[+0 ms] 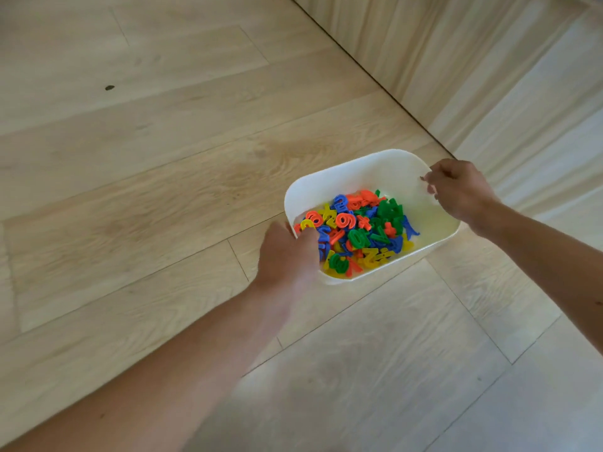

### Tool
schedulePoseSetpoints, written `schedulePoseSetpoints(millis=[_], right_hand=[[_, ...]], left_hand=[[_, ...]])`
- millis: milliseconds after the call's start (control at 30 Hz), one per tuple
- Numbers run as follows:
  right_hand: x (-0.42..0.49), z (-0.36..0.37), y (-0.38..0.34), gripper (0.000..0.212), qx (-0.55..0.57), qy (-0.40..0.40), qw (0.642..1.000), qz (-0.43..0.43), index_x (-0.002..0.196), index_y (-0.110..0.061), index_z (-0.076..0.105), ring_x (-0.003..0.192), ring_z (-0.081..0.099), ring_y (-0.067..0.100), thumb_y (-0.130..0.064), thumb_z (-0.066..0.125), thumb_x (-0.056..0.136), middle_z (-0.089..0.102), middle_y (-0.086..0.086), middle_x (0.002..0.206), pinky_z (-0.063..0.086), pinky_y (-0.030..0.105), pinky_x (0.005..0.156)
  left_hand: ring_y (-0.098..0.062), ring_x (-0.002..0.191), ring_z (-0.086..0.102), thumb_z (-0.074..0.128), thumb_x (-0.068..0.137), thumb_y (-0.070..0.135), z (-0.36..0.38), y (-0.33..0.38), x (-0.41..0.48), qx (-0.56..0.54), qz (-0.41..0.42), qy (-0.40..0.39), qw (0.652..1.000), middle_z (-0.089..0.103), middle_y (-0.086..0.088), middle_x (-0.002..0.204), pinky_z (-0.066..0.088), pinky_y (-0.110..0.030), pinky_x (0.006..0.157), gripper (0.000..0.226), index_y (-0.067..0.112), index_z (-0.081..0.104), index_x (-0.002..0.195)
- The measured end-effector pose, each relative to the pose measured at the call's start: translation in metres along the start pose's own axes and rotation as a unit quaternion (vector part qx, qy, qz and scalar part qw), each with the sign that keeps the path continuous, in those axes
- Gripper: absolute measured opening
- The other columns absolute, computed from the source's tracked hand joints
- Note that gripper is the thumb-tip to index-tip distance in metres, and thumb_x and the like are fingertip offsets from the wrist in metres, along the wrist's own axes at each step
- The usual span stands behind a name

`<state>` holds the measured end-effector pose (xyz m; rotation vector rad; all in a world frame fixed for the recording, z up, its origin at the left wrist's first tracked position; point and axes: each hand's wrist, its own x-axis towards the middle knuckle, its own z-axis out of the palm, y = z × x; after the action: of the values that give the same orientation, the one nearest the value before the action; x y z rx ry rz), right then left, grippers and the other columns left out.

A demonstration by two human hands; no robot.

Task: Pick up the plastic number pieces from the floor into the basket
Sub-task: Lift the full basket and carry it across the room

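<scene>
Basket [360,166] of white plastic sits in both hands, over pale wooden floor [163,197]. The left hand [287,252] grips the basket's left end: its thumb hooks over the rim and lies inside against the wall, while the other fingers are hidden behind and under that end. The right hand [460,190] holds the opposite end, its curled fingertips pinching the rim at the basket's far right corner.

The plastic number pieces [359,231] lie heaped inside the basket, between the two grips, in red, blue, green and yellow. The heap crowds toward the left hand's end, where the nearest pieces touch or almost touch the thumb. Toward the right hand's end the basket's white bottom shows bare, so the pieces lie well apart from those fingers.

Whether the basket rests on the floor or is lifted off it cannot be told. A light wooden panel [489,66] rises just beyond the basket's right end. A small dark spot [110,88] marks the floor far to the basket's left.
</scene>
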<state>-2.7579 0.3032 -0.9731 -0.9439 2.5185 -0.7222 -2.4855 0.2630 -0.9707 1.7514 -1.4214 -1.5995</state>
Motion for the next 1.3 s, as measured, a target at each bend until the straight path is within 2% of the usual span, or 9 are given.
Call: schedulePoseSetpoints(millis=[133, 233, 367, 500, 633, 733, 833, 1067, 1300], right_hand=[[-0.012, 0.017, -0.031, 0.018, 0.110, -0.031, 0.992, -0.046, 0.083, -0.015, 0.059, 0.055, 0.053, 0.011, -0.023, 0.047, 0.094, 0.057, 0.003, 0.070, 0.043, 0.022, 0.052], [-0.024, 0.032, -0.063, 0.018, 0.164, -0.046, 0.982, -0.075, 0.094, -0.008, 0.061, 0.045, 0.046, 0.002, -0.014, 0.044, 0.094, 0.053, 0.006, 0.069, 0.036, 0.011, 0.040], [-0.052, 0.039, -0.121, 0.026, 0.193, -0.062, 0.975, -0.091, 0.096, -0.011, 0.064, 0.049, 0.050, 0.004, -0.010, 0.041, 0.085, 0.055, 0.004, 0.066, 0.040, 0.021, 0.051], [-0.091, 0.016, -0.180, 0.028, 0.196, -0.069, 0.974, -0.084, 0.098, -0.016, 0.064, 0.049, 0.052, 0.009, -0.019, 0.042, 0.081, 0.056, -0.001, 0.062, 0.042, 0.028, 0.056], [-0.136, -0.062, -0.262, 0.023, 0.179, -0.052, 0.977, -0.103, 0.092, -0.020, 0.062, 0.051, 0.055, 0.010, -0.026, 0.039, 0.089, 0.059, -0.002, 0.064, 0.044, 0.029, 0.053], [-0.169, -0.139, -0.329, 0.022, 0.162, -0.046, 0.980, -0.109, 0.096, -0.018, 0.061, 0.066, 0.060, 0.028, -0.018, 0.039, 0.093, 0.061, 0.004, 0.070, 0.051, 0.044, 0.060], [-0.202, -0.236, -0.396, 0.022, 0.148, -0.054, 0.980, -0.119, 0.099, -0.014, 0.062, 0.068, 0.058, 0.035, -0.012, 0.040, 0.096, 0.061, 0.010, 0.071, 0.049, 0.049, 0.062], [-0.260, -0.448, -0.509, 0.024, 0.125, -0.098, 0.977, -0.145, 0.112, -0.017, 0.059, 0.073, 0.057, 0.023, -0.017, 0.039, 0.099, 0.065, 0.003, 0.084, 0.034, 0.031, 0.055], [-0.274, -0.564, -0.577, 0.022, 0.140, -0.096, 0.970, -0.177, 0.111, -0.019, 0.057, 0.072, 0.061, 0.025, -0.011, 0.041, 0.099, 0.065, 0.004, 0.079, 0.039, 0.032, 0.056]], left_hand=[[-0.016, 0.052, 0.044, 0.054, 0.082, 0.019, -0.042, 0.006, 0.011, 0.009, 0.029, 0.045, 0.999, 0.053, 0.001, 0.062, 0.029, -0.025, 0.046, 0.015, 0.011, 0.057, 0.071], [-0.015, 0.056, 0.049, 0.054, 0.083, 0.021, -0.080, 0.011, 0.019, -0.003, 0.029, 0.076, 0.997, 0.057, 0.001, 0.065, 0.032, -0.027, 0.051, 0.016, 0.014, 0.057, 0.069], [-0.021, 0.063, 0.051, 0.053, 0.085, 0.021, -0.141, 0.030, 0.015, -0.006, 0.025, 0.110, 0.994, 0.056, 0.000, 0.071, 0.034, -0.028, 0.055, 0.014, 0.015, 0.056, 0.072], [-0.042, 0.071, 0.042, 0.055, 0.084, 0.020, -0.199, 0.070, -0.024, 0.006, 0.021, 0.160, 0.987, 0.049, -0.011, 0.066, 0.034, -0.036, 0.053, 0.020, 0.006, 0.051, 0.070], [-0.040, 0.083, 0.057, 0.051, 0.087, 0.022, -0.259, 0.142, -0.099, 0.020, 0.012, 0.203, 0.979, 0.063, -0.021, 0.086, 0.046, -0.038, 0.066, 0.021, 0.007, 0.051, 0.073], [-0.035, 0.084, 0.064, 0.045, 0.091, 0.021, -0.295, 0.214, -0.167, 0.022, 0.018, 0.254, 0.967, 0.069, -0.013, 0.086, 0.052, -0.044, 0.076, 0.024, 0.006, 0.062, 0.082], [-0.032, 0.072, 0.065, 0.041, 0.093, 0.015, -0.326, 0.296, -0.244, 0.025, 0.025, 0.290, 0.956, 0.070, -0.009, 0.077, 0.053, -0.043, 0.070, 0.027, 0.008, 0.062, 0.078], [-0.023, 0.063, 0.062, 0.047, 0.093, 0.013, -0.383, 0.474, -0.388, 0.029, 0.016, 0.295, 0.955, 0.069, -0.001, 0.069, 0.047, -0.034, 0.063, 0.023, 0.011, 0.062, 0.075], [-0.012, 0.043, 0.056, 0.049, 0.094, 0.013, -0.431, 0.583, -0.456, 0.005, 0.073, 0.254, 0.965, 0.068, -0.007, 0.065, 0.045, -0.023, 0.050, 0.027, 0.002, 0.063, 0.074]])
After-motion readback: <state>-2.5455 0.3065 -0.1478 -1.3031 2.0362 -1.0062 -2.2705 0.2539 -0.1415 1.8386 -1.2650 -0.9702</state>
